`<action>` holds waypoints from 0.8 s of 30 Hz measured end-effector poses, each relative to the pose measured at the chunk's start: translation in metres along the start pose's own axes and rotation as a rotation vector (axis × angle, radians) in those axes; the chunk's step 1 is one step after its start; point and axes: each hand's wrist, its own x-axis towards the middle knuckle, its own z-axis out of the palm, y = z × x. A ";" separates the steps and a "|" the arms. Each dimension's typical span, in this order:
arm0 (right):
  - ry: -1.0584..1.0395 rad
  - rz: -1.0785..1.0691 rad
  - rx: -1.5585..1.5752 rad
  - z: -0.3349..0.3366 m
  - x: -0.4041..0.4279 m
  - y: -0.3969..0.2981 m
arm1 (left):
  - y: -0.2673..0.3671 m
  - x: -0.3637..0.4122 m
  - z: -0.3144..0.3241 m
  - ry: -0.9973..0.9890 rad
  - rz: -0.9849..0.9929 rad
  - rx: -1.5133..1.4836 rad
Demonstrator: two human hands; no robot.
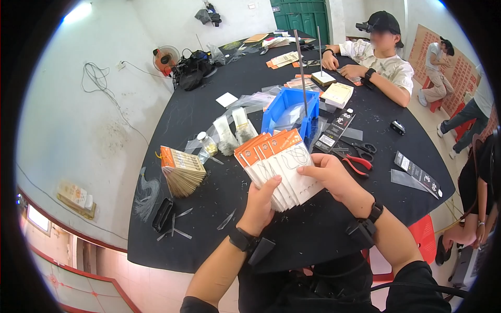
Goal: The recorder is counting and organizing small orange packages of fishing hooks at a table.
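Both my hands hold a fanned stack of fishing-hook cards (280, 168) with orange headers, above the near part of the black-covered table (250, 242). My left hand (261, 203) grips the stack's lower left side, thumb across the front. On the right, my right hand (332, 176) pinches the front card, thumb near its dark coiled line. A second fanned bundle of hook cards (182, 172), tied at one corner with yellow, stands to the left. Just beyond the held cards is a blue plastic bin (287, 103) with clear plastic bags (289, 117) inside.
Red-handled pliers (356, 164) and black scissors (364, 150) lie to the right, beside a black printed package (336, 131). A small glass jar (207, 143) and a black case (162, 215) are on the left. Across the table sits a person (375, 62) near an upright metal rod (320, 51).
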 end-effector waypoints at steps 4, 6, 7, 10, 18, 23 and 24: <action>0.047 -0.063 0.065 -0.003 0.004 0.002 | 0.000 0.001 -0.003 -0.067 -0.055 -0.211; 0.096 -0.044 0.107 -0.005 0.005 0.000 | 0.000 0.001 -0.004 -0.046 -0.048 -0.170; 0.095 -0.043 0.108 -0.005 0.006 0.002 | 0.000 0.001 -0.005 -0.026 -0.041 -0.129; 0.095 -0.044 0.126 -0.008 0.008 0.004 | -0.001 0.002 -0.005 -0.013 -0.032 -0.096; 0.026 0.027 0.069 -0.003 0.003 0.002 | 0.000 0.002 -0.002 0.035 -0.029 -0.020; 0.035 0.012 0.116 -0.004 0.006 0.005 | 0.003 0.001 0.002 -0.003 -0.023 0.034; 0.061 0.024 0.142 -0.005 0.007 0.005 | 0.003 0.001 0.002 -0.025 -0.053 -0.075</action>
